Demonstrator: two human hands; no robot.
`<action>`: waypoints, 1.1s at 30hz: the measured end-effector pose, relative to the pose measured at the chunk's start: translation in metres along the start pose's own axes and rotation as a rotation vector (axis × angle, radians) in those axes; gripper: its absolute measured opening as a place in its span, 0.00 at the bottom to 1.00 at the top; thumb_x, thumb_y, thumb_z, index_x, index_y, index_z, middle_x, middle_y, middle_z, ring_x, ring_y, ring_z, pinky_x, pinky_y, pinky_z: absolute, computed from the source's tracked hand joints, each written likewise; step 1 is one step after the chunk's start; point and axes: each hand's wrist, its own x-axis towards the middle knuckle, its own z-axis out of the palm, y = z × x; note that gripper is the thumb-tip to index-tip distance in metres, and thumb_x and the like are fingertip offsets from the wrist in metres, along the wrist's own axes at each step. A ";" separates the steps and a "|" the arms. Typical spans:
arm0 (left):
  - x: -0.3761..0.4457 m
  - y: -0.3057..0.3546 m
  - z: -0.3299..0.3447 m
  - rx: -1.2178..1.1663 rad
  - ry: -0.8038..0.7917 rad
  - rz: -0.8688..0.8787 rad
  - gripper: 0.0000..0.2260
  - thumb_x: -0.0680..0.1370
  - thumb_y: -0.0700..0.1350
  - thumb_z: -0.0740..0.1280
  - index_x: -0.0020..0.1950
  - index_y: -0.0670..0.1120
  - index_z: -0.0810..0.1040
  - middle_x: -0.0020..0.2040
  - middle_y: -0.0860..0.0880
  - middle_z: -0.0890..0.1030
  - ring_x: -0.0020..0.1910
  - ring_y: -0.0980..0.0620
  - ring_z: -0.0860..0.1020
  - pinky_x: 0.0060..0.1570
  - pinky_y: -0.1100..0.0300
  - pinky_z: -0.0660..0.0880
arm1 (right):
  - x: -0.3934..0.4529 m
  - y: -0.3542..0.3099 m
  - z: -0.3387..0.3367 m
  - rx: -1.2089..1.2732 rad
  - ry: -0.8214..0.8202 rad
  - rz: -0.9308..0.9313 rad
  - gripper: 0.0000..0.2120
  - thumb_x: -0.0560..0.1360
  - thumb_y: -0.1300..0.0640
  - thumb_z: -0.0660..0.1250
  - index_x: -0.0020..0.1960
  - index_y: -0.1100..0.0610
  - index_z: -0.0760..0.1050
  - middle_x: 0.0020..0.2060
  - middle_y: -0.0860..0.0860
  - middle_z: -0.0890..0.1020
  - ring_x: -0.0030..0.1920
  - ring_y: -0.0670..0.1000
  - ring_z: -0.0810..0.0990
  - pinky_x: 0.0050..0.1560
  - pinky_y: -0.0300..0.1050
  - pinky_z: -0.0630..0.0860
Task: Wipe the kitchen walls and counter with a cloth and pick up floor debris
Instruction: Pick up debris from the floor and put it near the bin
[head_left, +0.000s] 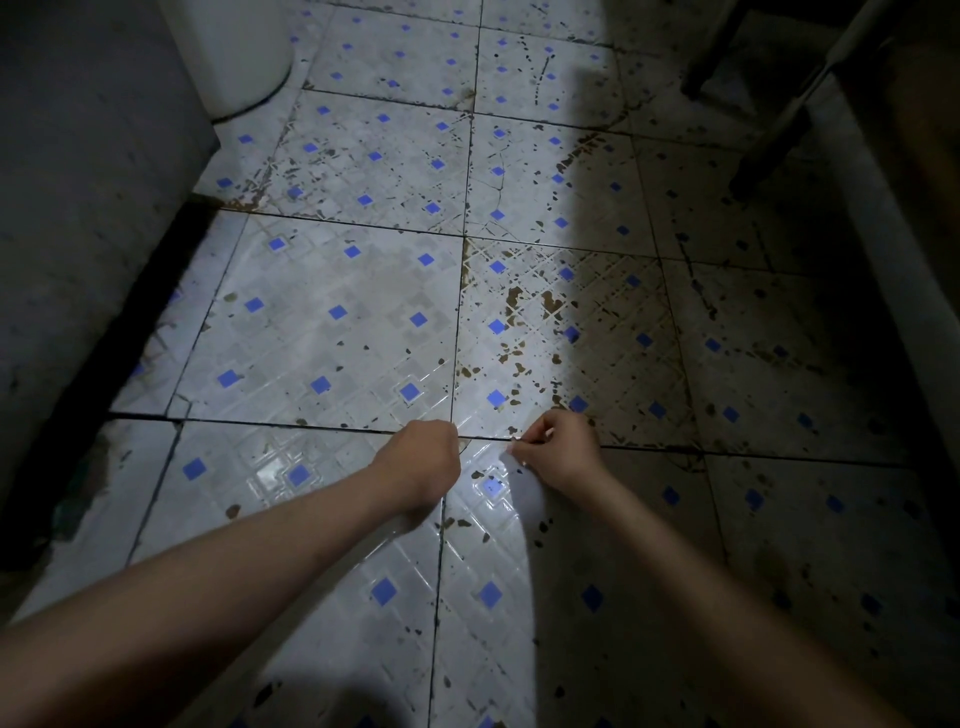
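Floor-debris step. Left hand (422, 462) curled down at the grout line; hold unclear. Right hand (558, 451) pinching a thin pale scrap (511, 441). Lift straight, scan stained tiles (524, 332).

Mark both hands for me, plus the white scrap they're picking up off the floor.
left hand (423, 457), head view, on the back of the curled hand.
right hand (563, 451), head view, on the back of the hand.
white scrap (511, 441), head view, on the bit at the right fingertips.

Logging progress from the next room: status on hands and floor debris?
Left hand curled at the white blue-diamond tiled floor, grip unclear. Right hand pinching a small pale scrap. Brown flecks remain ahead.
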 end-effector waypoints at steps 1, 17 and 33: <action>0.000 0.000 0.000 0.002 0.001 0.003 0.09 0.77 0.37 0.56 0.39 0.42 0.72 0.41 0.42 0.79 0.41 0.44 0.77 0.36 0.57 0.69 | 0.000 -0.001 0.003 -0.039 0.013 -0.021 0.09 0.68 0.59 0.75 0.41 0.61 0.76 0.37 0.54 0.82 0.41 0.51 0.81 0.45 0.47 0.80; 0.007 -0.009 -0.006 -0.057 0.118 0.049 0.05 0.74 0.46 0.65 0.39 0.47 0.75 0.38 0.52 0.78 0.41 0.51 0.77 0.40 0.58 0.74 | 0.003 -0.014 0.018 -0.459 0.003 -0.105 0.09 0.79 0.58 0.57 0.50 0.60 0.75 0.45 0.55 0.80 0.46 0.53 0.79 0.44 0.45 0.76; 0.050 0.029 0.001 -0.237 0.206 0.134 0.06 0.76 0.47 0.68 0.48 0.47 0.74 0.42 0.52 0.74 0.40 0.53 0.72 0.38 0.61 0.65 | 0.022 0.030 -0.033 -0.093 0.235 -0.002 0.10 0.80 0.58 0.57 0.43 0.59 0.72 0.34 0.52 0.73 0.36 0.49 0.73 0.33 0.38 0.70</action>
